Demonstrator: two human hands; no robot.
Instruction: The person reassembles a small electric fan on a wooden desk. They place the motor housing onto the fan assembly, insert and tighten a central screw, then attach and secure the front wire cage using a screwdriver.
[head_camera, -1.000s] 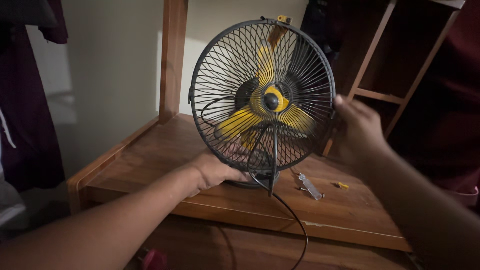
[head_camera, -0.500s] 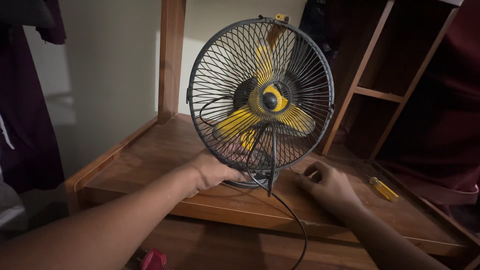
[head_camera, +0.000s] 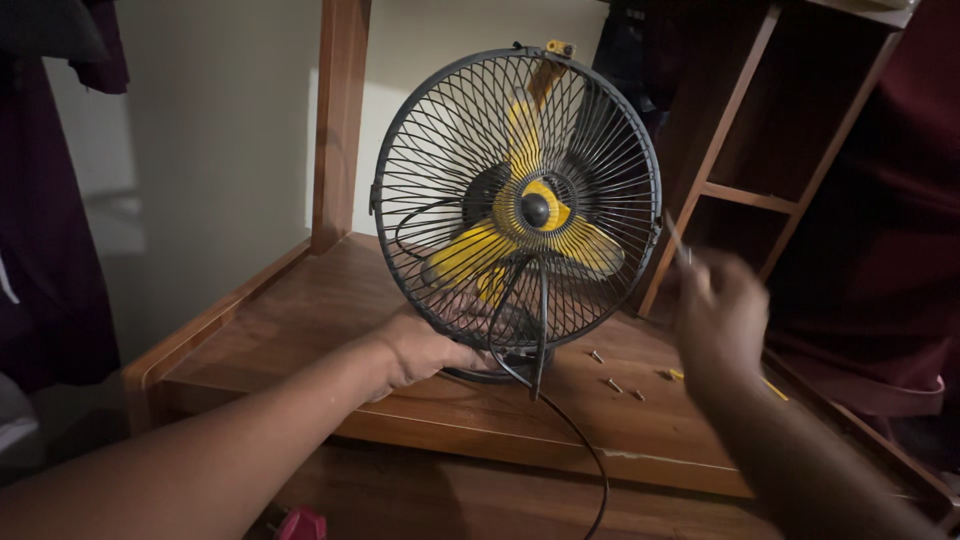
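We see the left hand (head_camera: 425, 350) clamped on the base of the black-caged table fan (head_camera: 517, 195) with yellow blades, upright on the wooden desk (head_camera: 300, 320). The right hand (head_camera: 718, 320), blurred beside the cage, pinches a thin tool (head_camera: 676, 240); small screws (head_camera: 612, 383) lie near the base.

Both arms are bare all the way down, no sleeves anywhere in sight. Left hand (head_camera: 425, 350) has no rings, watch or gloves; same for the right hand (head_camera: 718, 322) (it's pretty blurry though).
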